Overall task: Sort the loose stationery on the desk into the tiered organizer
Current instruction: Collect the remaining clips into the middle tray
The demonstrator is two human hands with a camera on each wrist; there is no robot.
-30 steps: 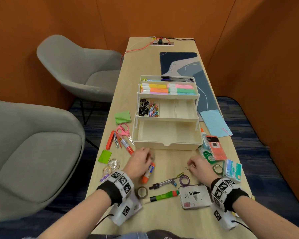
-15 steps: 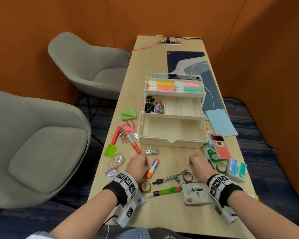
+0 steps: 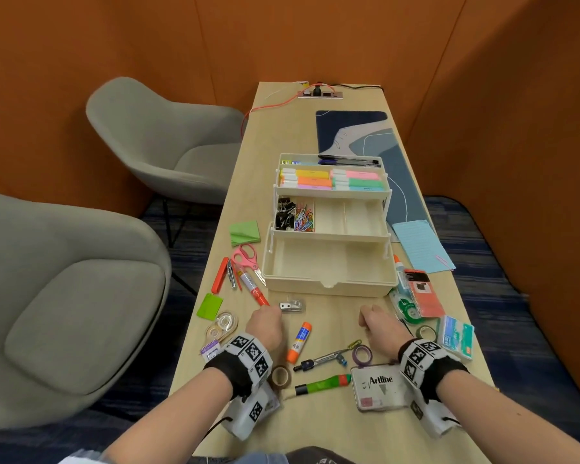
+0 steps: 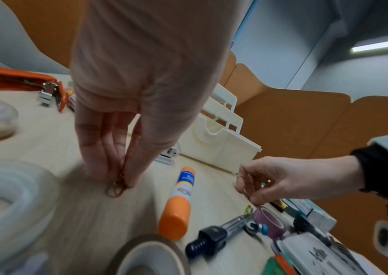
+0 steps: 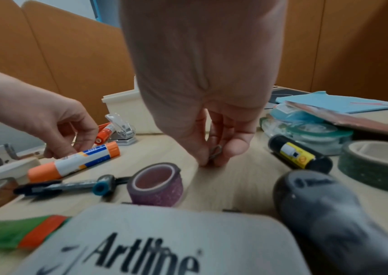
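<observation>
The cream tiered organizer (image 3: 329, 288) stands open mid-desk: highlighters on top, binder clips and coloured paper clips in the middle tier's left cells, the bottom bin bare. In front of it, my left hand (image 4: 120, 178) pinches a brownish paper clip (image 4: 115, 188) against the desk, left of the orange-capped glue stick (image 3: 299, 341). To the right, my right hand (image 5: 211, 160) pinches a grey paper clip (image 5: 216, 150) at the desk surface, just behind a purple tape roll (image 5: 155, 184). In the head view both hands (image 3: 265, 324) (image 3: 375, 321) show only their backs.
A small metal punch (image 3: 292, 306) lies before the organizer. Scissors (image 3: 246, 257), pens and sticky notes sit left; tapes, a staples box (image 3: 456, 336) and a card right. A compass (image 3: 322, 360), green marker (image 3: 322, 385) and Artline tin (image 3: 379, 388) lie near me. Grey chairs (image 3: 81, 313) stand left.
My left hand drew back and left from beside the organizer's front, uncovering the small metal punch. The right hand stayed almost in place.
</observation>
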